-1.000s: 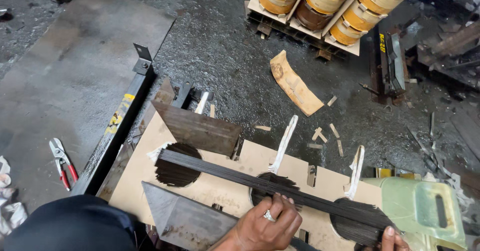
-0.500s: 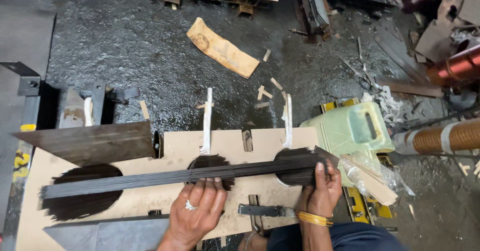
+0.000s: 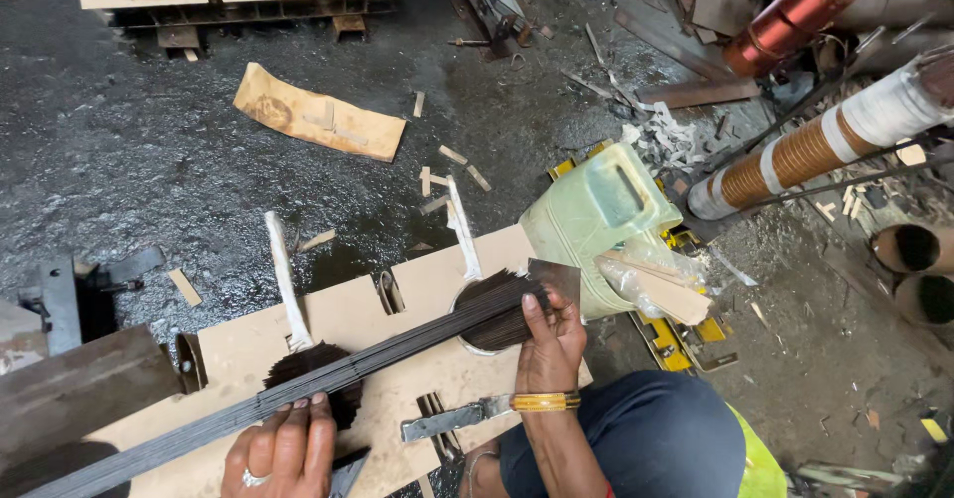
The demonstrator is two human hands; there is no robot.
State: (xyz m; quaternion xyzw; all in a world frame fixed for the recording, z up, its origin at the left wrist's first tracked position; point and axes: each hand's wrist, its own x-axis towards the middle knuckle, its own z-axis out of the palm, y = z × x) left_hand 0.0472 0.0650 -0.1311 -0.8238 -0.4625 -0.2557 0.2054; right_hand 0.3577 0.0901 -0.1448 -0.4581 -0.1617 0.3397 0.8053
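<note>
Oily floor surrounds the board (image 3: 417, 304); both hands, left hand (image 3: 283, 448) and right hand (image 3: 550, 344), clamp the strip stack (image 3: 328, 374) beside a green jug (image 3: 596, 210).

Even daylight, sharp focus (wet glare on dark floor (image 3: 199, 190))

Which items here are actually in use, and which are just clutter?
In use:
left hand
right hand
stack of thin dark metal strips
slotted board
white ties

Lying about:
green plastic jerrycan
cardboard scrap
copper-wound coil
flat metal bracket
</note>
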